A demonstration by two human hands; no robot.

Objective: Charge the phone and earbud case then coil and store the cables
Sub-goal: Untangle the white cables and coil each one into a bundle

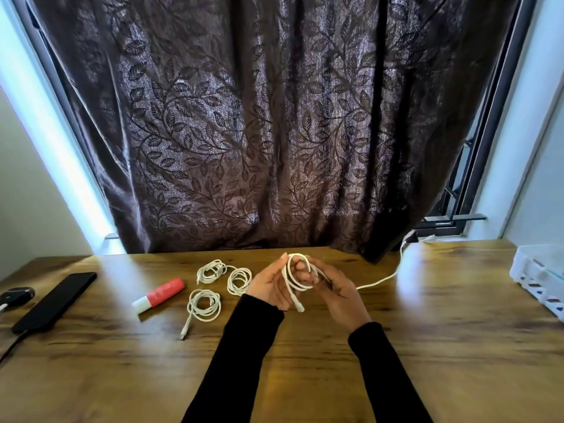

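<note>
Right now my left hand and right hand meet above the middle of the tabletop, both grips grasping one white cable wound in loops between them; its loose tail runs off toward two o'clock. At nine o'clock of the hands, three coiled cables lie close together. Farther out the same way sits a red and white tube, then the black phone. A white basket stands at three o'clock.
</note>
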